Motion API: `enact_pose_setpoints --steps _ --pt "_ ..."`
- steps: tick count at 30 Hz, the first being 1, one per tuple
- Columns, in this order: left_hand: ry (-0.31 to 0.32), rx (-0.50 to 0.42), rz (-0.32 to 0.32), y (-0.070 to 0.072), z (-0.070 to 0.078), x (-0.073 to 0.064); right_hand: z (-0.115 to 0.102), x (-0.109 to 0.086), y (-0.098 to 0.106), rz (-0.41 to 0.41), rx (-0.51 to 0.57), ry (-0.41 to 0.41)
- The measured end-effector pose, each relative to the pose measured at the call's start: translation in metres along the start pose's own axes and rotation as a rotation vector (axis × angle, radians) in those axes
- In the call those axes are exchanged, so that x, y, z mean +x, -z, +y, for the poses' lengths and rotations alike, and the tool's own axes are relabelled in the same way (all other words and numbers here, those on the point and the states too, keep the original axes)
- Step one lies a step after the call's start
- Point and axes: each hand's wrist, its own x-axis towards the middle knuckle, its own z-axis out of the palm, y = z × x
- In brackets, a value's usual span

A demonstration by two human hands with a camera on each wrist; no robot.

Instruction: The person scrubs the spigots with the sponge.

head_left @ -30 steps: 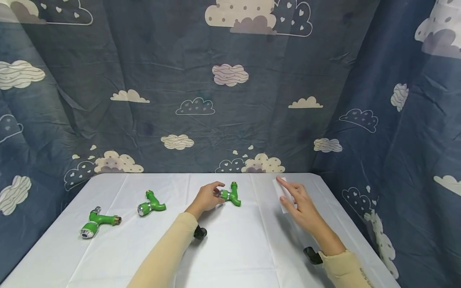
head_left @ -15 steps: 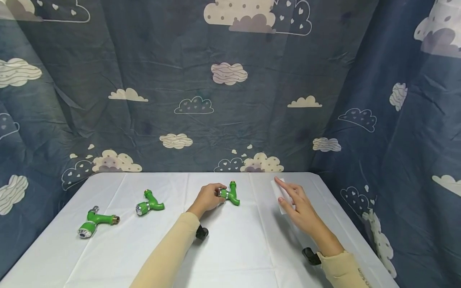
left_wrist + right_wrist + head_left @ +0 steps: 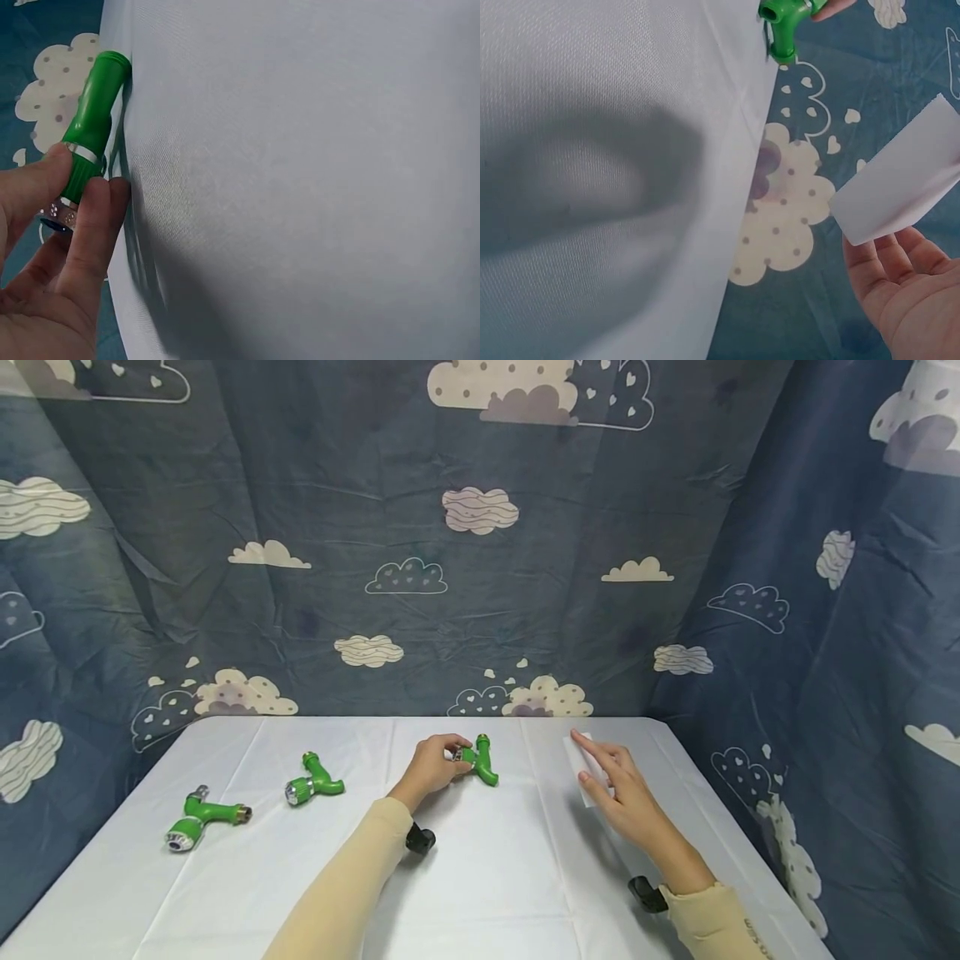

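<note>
In the head view my left hand [image 3: 433, 770] pinches a green tap [image 3: 485, 762] by its ribbed knob end, between thumb and fingers. The left wrist view shows the thumb and fingertips on either side of the tap's knob [image 3: 78, 177], its clear end poking out below them. My right hand [image 3: 628, 789] holds a thin white rectangular piece [image 3: 900, 172], with fingers behind it; whether it is paper or a small block I cannot tell. Two more green taps lie to the left: one nearer the middle [image 3: 315, 779], another with a brassy threaded end [image 3: 204, 817].
A white cloth covers the table [image 3: 480, 877], its far edge close beyond both hands. Behind and at both sides hangs a dark blue curtain [image 3: 525, 610] with cloud prints. A black wrist device [image 3: 420, 839] sits under the left wrist, another [image 3: 648, 894] by the right.
My left fingers have shifted slightly on the tap's knob, and the tap has moved a little to the left. The right hand with the white piece has barely moved.
</note>
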Motion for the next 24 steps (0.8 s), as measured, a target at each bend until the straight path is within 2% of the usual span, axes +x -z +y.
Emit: enact_pose_setpoints --steps 9,13,17,24 --pt "-0.006 -0.07 0.058 0.009 0.001 -0.01 -0.005 0.0 -0.006 -0.002 0.0 0.052" --pt "-0.017 -0.148 0.071 0.015 0.004 -0.017 -0.012 0.001 -0.008 -0.004 -0.003 0.087" --pt "-0.028 -0.246 0.069 0.022 0.007 -0.025 -0.021 0.001 -0.012 -0.004 -0.004 0.125" --pt "-0.06 -0.32 0.034 0.033 0.015 -0.037 -0.037 0.0 -0.016 -0.012 -0.011 0.172"
